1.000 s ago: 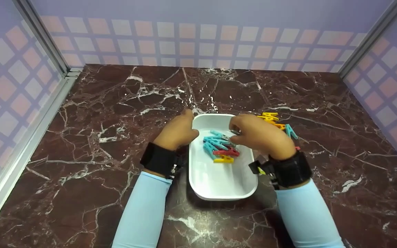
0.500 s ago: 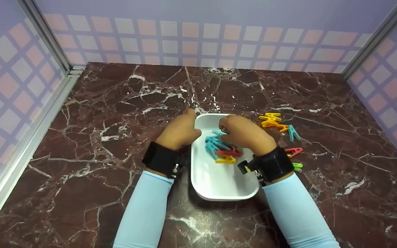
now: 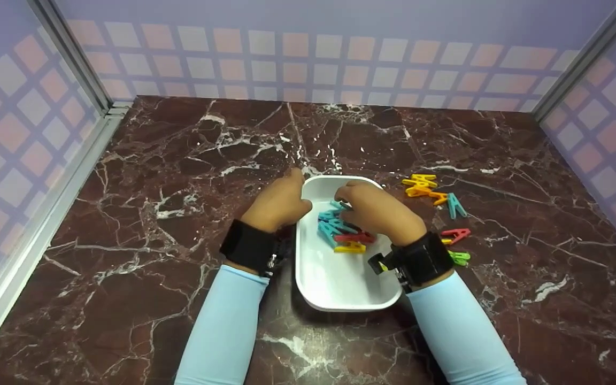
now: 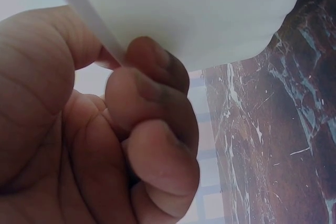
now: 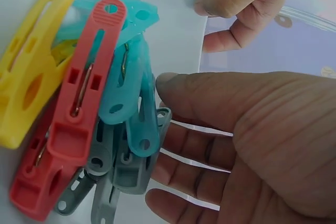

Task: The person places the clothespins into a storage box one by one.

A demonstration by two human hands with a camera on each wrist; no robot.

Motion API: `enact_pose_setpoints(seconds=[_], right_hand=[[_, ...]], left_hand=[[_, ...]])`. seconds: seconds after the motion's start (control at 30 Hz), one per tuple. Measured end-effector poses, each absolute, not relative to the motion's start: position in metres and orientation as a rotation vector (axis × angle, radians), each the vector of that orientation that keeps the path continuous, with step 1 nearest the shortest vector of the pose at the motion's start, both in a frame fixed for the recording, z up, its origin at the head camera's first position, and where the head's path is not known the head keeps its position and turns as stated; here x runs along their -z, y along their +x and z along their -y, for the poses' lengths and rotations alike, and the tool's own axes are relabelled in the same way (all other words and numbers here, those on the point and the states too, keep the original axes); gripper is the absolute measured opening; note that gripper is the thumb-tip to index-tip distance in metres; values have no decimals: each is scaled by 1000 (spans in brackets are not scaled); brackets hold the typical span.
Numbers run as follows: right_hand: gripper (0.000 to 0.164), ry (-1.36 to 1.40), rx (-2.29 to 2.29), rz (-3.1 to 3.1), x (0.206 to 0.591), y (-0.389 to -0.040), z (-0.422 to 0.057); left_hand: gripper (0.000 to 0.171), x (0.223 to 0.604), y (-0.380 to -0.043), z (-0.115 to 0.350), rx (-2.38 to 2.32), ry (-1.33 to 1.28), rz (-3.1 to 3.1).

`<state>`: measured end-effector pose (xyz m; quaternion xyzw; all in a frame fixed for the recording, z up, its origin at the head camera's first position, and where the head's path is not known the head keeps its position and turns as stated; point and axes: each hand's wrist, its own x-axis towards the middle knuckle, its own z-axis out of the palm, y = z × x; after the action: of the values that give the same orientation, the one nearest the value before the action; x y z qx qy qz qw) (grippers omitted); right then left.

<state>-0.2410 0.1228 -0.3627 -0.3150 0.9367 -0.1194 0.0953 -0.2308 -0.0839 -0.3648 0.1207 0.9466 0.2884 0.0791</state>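
Note:
My left hand [image 3: 278, 203] grips the rim of a white plastic tub [image 3: 348, 289] at its left side. In the left wrist view the curled fingers [image 4: 163, 156] lie against the tub's outer wall. My right hand [image 3: 380, 208] reaches down into the tub, over a pile of clothespins. Close up in the right wrist view, the thumb tip is right beside a teal clothespin [image 5: 123, 85], and the loosely spread fingers lie by a grey clothespin [image 5: 134, 171]. Red [image 5: 86, 82] and yellow [image 5: 31, 66] clothespins overlap in the same pile.
Right of the tub, yellow clothespins [image 3: 420, 182], an orange one [image 3: 438, 198], a teal one [image 3: 455, 206], a red one [image 3: 456, 234] and a green one [image 3: 459, 258] lie on the dark marbled table [image 3: 179, 299]. Tiled-pattern panels [image 3: 308, 59] stand behind and at both sides.
My right hand has moved left, farther over the pile in the tub; a small grey thing showed at its fingertips earlier. The left hand has kept its hold on the rim.

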Motion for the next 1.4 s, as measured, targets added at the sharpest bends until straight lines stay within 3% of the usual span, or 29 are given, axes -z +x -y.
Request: enact_pose_setpoints(seconds=[0.47,0.83,1.03,1.27,1.4], right_hand=[[44,-1023,403,-2773,360,-232,-129],[52,-919,471,-2757,338,-214,-140],[53,-912,498,-2795,326,-203,-156],[51,-934,481,-2851,330,-201,-181],[43,-958,497,-2866,335,-200,-195]], left_hand=[[58,367,-232,83,-860,356,-2838],[58,365,-232,82,-843,349,-2845],[64,365,-232,84,-841,363,-2836],[58,365,-231,84,-842,368,-2847],[59,365,-230,83,-842,361,-2849]])
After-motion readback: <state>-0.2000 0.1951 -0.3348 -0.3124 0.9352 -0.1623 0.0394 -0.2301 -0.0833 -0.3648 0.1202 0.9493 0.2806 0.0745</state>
